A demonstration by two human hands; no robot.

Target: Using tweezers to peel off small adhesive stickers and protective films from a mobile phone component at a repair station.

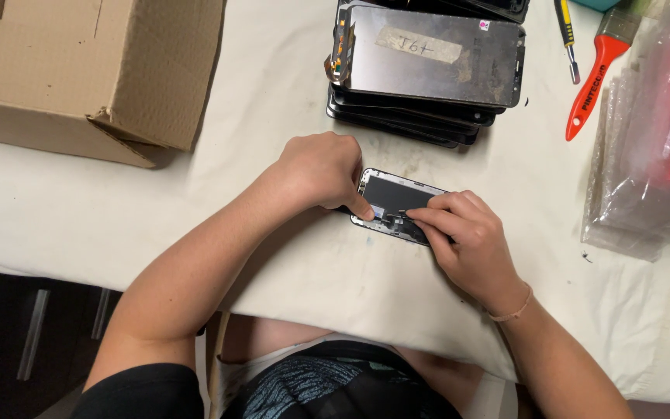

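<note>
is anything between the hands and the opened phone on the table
Nothing visible: the left hand and the right hand both rest directly on the opened phone, fingertips on its inner parts.

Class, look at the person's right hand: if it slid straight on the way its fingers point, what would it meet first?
Probably the left hand: the right hand points left across the small phone, where the left thumb already presses.

I count one opened phone [394,203] at centre, one stack of phone screens [428,66] at top centre, one cardboard box [94,70] upper left, one red-handled paintbrush [599,70] and one screwdriver [567,35] upper right.
</note>
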